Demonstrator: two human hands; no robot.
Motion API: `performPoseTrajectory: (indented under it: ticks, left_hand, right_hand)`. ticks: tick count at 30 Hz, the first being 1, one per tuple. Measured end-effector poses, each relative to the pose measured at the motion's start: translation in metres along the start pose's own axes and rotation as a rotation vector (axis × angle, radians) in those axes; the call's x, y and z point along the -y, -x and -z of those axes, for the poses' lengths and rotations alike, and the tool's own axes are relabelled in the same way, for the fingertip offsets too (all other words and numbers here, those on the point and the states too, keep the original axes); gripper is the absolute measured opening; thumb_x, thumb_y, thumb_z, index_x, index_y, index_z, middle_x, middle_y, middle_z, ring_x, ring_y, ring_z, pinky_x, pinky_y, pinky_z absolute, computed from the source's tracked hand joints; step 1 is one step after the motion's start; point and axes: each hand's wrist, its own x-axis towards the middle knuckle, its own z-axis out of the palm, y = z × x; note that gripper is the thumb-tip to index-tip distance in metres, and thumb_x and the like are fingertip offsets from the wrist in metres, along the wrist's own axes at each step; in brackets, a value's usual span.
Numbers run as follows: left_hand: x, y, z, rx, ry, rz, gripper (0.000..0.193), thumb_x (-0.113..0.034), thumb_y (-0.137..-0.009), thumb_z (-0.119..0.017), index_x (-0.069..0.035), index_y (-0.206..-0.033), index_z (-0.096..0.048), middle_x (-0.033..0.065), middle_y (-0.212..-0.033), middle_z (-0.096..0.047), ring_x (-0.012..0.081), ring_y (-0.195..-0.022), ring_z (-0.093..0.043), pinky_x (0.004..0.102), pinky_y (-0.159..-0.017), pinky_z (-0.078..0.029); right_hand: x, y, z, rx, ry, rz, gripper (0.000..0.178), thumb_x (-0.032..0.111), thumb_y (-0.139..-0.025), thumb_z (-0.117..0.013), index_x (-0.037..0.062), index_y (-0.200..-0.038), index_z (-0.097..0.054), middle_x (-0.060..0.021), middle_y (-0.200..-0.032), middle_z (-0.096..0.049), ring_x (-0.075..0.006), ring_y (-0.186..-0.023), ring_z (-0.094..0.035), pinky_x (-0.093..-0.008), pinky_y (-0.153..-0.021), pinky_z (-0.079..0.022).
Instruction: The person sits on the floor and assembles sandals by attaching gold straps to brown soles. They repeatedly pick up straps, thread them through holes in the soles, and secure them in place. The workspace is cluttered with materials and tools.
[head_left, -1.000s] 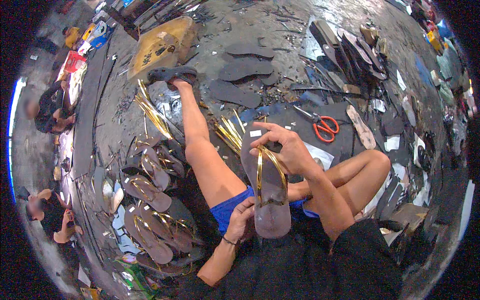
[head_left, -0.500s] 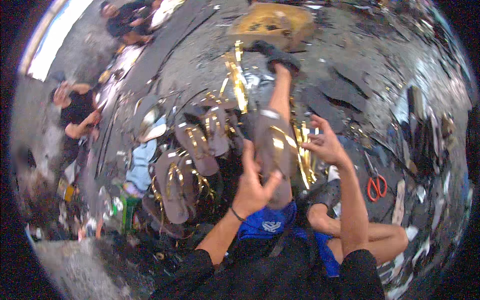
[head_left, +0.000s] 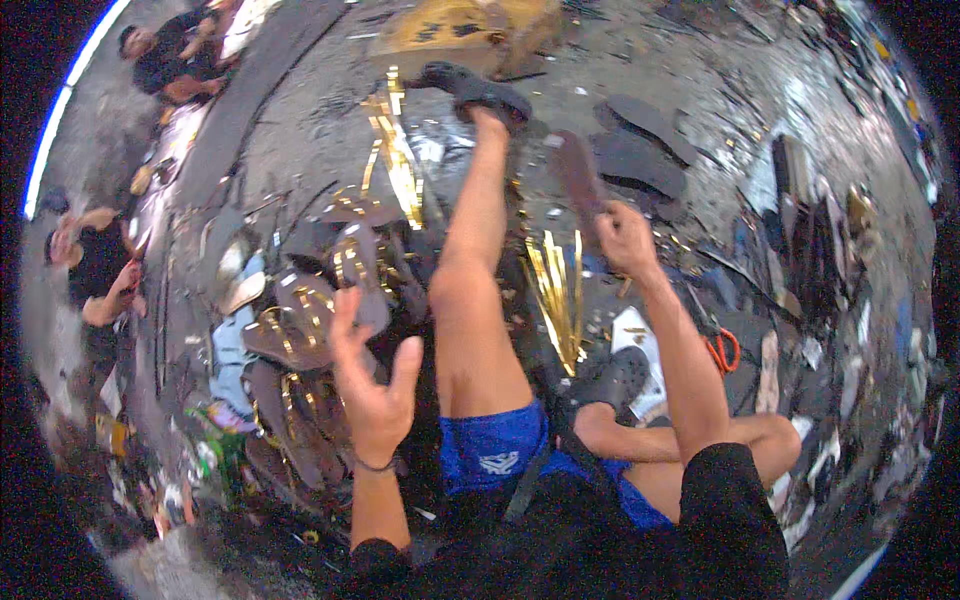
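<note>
The right grip is closed around the near end of a brown sole, blurred, which points toward the far side. The left grip is empty, fingers spread, over the near left; whether it touches the gold-strapped sandals piled there cannot be told. Gold strips lie nearer than the sole and slightly left. Dark soles lie to its right, red-handled scissors nearer right, a yellow slab far off.
</note>
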Motion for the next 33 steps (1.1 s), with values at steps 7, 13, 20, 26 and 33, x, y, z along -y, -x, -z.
performPoseTrajectory:
  ticks: [7, 13, 20, 26, 33]
  left_hand:
    - [0.035, 0.009, -0.050, 0.192, 0.469, 0.265, 0.075, -0.004, -0.090, -0.068, 0.001, -0.149, -0.024, 0.0165, -0.139, -0.046, 0.0243, -0.124, -0.050, 0.0385, -0.106, -0.042]
    - [0.038, 0.085, -0.032, 0.271, -0.292, 0.139, 0.084, -0.021, -0.083, -0.077, 0.000, -0.149, -0.029, 0.0248, -0.139, -0.046, 0.0386, -0.132, -0.040, 0.0472, -0.111, -0.032]
    - [0.016, 0.054, -0.055, 0.244, 0.057, -0.059, 0.052, -0.016, -0.090, -0.072, 0.004, -0.133, -0.051, 0.0185, -0.122, -0.061, 0.0282, -0.112, -0.057, 0.0393, -0.092, -0.051]
    - [-0.030, -0.010, -0.098, 0.260, 0.914, 0.294, 0.031, -0.009, -0.097, -0.064, 0.002, -0.125, -0.058, 0.0068, -0.103, -0.068, 0.0095, -0.081, -0.063, 0.0236, -0.066, -0.052]
    - [-0.021, -0.003, -0.083, 0.349, 0.892, 0.365, 0.027, -0.008, -0.091, -0.072, -0.003, -0.116, -0.064, 0.0039, -0.093, -0.072, 0.0098, -0.080, -0.068, 0.0248, -0.060, -0.056]
  right_hand:
    - [0.064, 0.084, -0.001, 0.602, -0.076, -0.375, 0.060, 0.050, -0.088, -0.067, -0.0036, -0.114, -0.063, -0.0231, -0.112, -0.069, -0.0370, -0.106, -0.066, -0.0469, -0.089, -0.053]
    - [0.038, 0.128, -0.057, 0.324, 0.188, -0.490, 0.041, 0.029, -0.081, -0.074, -0.0018, -0.105, -0.063, -0.0242, -0.090, -0.070, -0.0412, -0.091, -0.069, -0.0471, -0.081, -0.054]
    - [0.063, 0.133, 0.002, 0.324, -0.424, -0.449, 0.034, 0.029, -0.091, -0.070, -0.0020, -0.106, -0.071, -0.0132, -0.088, -0.074, -0.0184, -0.079, -0.071, -0.0340, -0.071, -0.056]
    - [0.170, 0.184, 0.088, 0.576, -0.698, -0.412, 0.028, 0.019, -0.095, -0.066, -0.0031, -0.112, -0.069, -0.0101, -0.095, -0.074, -0.0176, -0.093, -0.071, -0.0316, -0.079, -0.058]
    - [0.186, 0.217, 0.088, 0.336, -1.044, -0.521, 0.030, 0.011, -0.096, -0.064, -0.0026, -0.123, -0.064, -0.0124, -0.099, -0.072, -0.0172, -0.088, -0.070, -0.0299, -0.074, -0.059]
